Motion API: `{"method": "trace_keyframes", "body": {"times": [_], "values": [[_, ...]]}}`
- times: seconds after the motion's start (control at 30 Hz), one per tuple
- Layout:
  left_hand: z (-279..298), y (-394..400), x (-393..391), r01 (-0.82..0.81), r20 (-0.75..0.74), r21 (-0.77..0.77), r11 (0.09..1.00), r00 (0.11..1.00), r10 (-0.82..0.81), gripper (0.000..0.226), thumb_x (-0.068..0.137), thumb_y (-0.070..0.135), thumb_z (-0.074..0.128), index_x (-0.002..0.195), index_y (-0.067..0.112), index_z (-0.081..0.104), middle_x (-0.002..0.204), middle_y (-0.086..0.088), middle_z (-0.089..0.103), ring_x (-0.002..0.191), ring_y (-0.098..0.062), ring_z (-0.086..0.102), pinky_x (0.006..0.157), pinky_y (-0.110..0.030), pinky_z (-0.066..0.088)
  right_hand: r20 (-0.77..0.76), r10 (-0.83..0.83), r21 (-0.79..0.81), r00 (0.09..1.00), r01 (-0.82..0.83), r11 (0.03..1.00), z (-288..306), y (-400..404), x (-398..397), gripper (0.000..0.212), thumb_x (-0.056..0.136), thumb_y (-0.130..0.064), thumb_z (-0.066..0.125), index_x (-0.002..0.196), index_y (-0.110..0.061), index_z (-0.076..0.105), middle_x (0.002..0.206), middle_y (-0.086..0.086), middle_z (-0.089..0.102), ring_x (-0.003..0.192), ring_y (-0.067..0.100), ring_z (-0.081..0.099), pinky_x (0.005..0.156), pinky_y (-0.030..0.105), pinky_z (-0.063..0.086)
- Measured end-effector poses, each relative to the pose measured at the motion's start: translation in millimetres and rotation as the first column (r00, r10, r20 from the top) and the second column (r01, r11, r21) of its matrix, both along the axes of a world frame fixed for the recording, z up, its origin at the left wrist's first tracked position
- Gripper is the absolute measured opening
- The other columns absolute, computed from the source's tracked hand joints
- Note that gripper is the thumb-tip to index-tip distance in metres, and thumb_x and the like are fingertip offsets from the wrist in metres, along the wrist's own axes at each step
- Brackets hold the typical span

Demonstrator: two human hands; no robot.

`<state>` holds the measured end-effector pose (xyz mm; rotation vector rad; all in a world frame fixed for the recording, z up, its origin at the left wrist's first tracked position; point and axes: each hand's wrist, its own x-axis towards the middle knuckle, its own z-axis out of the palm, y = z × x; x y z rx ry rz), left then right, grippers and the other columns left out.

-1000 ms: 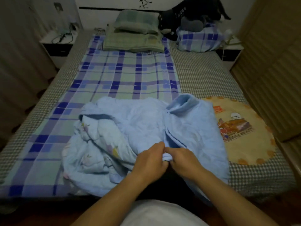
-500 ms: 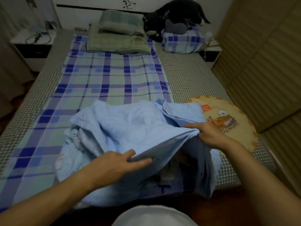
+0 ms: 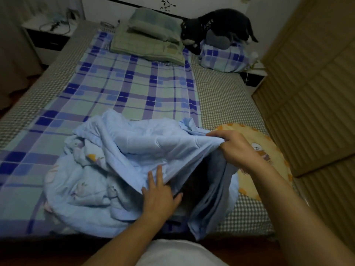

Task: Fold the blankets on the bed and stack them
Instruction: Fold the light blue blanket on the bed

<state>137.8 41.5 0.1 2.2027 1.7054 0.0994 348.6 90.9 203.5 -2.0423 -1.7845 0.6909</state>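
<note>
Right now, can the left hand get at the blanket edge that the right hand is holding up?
Probably yes. The left hand rests open on the light blue blanket beside the raised edge, and nothing lies between it and the right hand, which grips that edge.

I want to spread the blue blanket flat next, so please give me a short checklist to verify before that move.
1. Right hand has a grip on the blanket edge: ok, fingers curl round it.
2. Left hand has a grip: not ok, fingers are straight under the lifted edge.
3. Blanket untangled: not ok, its left part is bunched.
4. Nothing lying on the blanket: ok, as far as visible.
5. Round mat free of the blanket: not ok, the blanket overlaps its left side.
6. Corners found: cannot tell.
</note>
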Motion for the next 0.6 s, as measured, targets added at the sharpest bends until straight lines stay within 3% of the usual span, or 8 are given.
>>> {"method": "trace_keyframes", "body": {"times": [0.07, 0.17, 0.3, 0.4, 0.47, 0.53, 0.6], "values": [[-1.7, 1.7, 13.4, -0.067, 0.046, 0.096, 0.993, 0.997, 0.062, 0.062, 0.081, 0.071, 0.055, 0.111, 0.021, 0.074, 0.166, -0.006, -0.003, 0.148, -0.043, 0.01, 0.106, -0.064, 0.032, 0.009, -0.039, 0.082, 0.999, 0.038, 0.996, 14.2, 1.9, -5.0, 0.047, 0.086, -0.007, 0.047, 0.121, -0.029, 0.07, 0.125, -0.007, 0.068, 0.118, 0.016, 0.06, 0.096, 0.036, 0.051], [-3.6, 0.3, 35.6, -0.176, 0.093, 0.115, 0.978, 0.982, 0.166, 0.053, 0.078, 0.062, 0.066, 0.106, 0.018, 0.075, 0.162, -0.012, 0.021, 0.145, -0.043, 0.025, 0.111, -0.064, 0.024, 0.026, -0.047, 0.199, 0.999, 0.041, 0.979, 42.8, 4.8, -12.9, 0.049, 0.086, -0.012, 0.044, 0.125, -0.028, 0.068, 0.133, -0.006, 0.064, 0.128, 0.014, 0.052, 0.105, 0.031, 0.041], [-9.9, 5.2, 24.4, -0.247, 0.106, 0.221, 0.943, 0.968, 0.228, 0.026, 0.063, 0.032, 0.08, 0.085, 0.018, 0.077, 0.131, -0.009, 0.059, 0.125, -0.031, 0.052, 0.108, -0.063, 0.03, 0.012, 0.005, 0.307, 1.0, -0.008, 0.952, 73.6, 8.2, -7.7, 0.046, 0.083, -0.023, 0.038, 0.114, -0.032, 0.072, 0.122, -0.007, 0.069, 0.118, 0.015, 0.058, 0.099, 0.033, 0.048], [-22.8, 7.0, -7.9, -0.174, 0.106, 0.344, 0.923, 0.984, 0.146, 0.019, 0.052, 0.016, 0.081, 0.069, 0.018, 0.071, 0.097, -0.007, 0.064, 0.105, -0.029, 0.06, 0.11, -0.062, 0.029, -0.063, -0.009, 0.361, 0.998, 0.032, 0.932, 81.4, 10.9, 1.0, 0.039, 0.087, -0.016, 0.039, 0.098, -0.033, 0.073, 0.107, -0.005, 0.071, 0.102, 0.015, 0.062, 0.085, 0.033, 0.052], [-29.7, 5.6, -23.3, -0.052, 0.066, 0.415, 0.908, 0.997, 0.027, 0.017, 0.054, 0.014, 0.077, 0.07, 0.017, 0.072, 0.092, -0.007, 0.064, 0.103, -0.029, 0.063, 0.115, -0.059, 0.025, -0.093, -0.028, 0.41, 0.995, 0.064, 0.91, 80.9, 12.2, 5.9, 0.038, 0.089, -0.008, 0.04, 0.09, -0.03, 0.072, 0.098, -0.002, 0.071, 0.094, 0.016, 0.062, 0.078, 0.031, 0.05], [-24.5, -0.2, -36.8, 0.058, 0.042, 0.449, 0.892, 0.995, -0.086, 0.015, 0.062, 0.014, 0.068, 0.075, 0.018, 0.071, 0.089, -0.005, 0.063, 0.097, -0.026, 0.064, 0.119, -0.051, 0.024, -0.126, -0.088, 0.455, 0.988, 0.136, 0.88, 78.4, 18.5, 15.3, 0.038, 0.089, -0.004, 0.04, 0.092, -0.021, 0.074, 0.097, 0.005, 0.071, 0.094, 0.023, 0.063, 0.08, 0.037, 0.053], [-5.7, -8.0, -59.1, 0.114, 0.119, 0.449, 0.886, 0.975, -0.186, 0.014, 0.071, 0.017, 0.057, 0.08, 0.017, 0.068, 0.087, -0.004, 0.059, 0.085, -0.028, 0.063, 0.109, -0.039, 0.038, -0.125, -0.173, 0.48, 0.977, 0.212, 0.851, 77.3, 32.2, 32.6, 0.035, 0.088, -0.002, 0.043, 0.097, -0.013, 0.075, 0.101, 0.016, 0.071, 0.098, 0.034, 0.063, 0.084, 0.043, 0.051]]}}
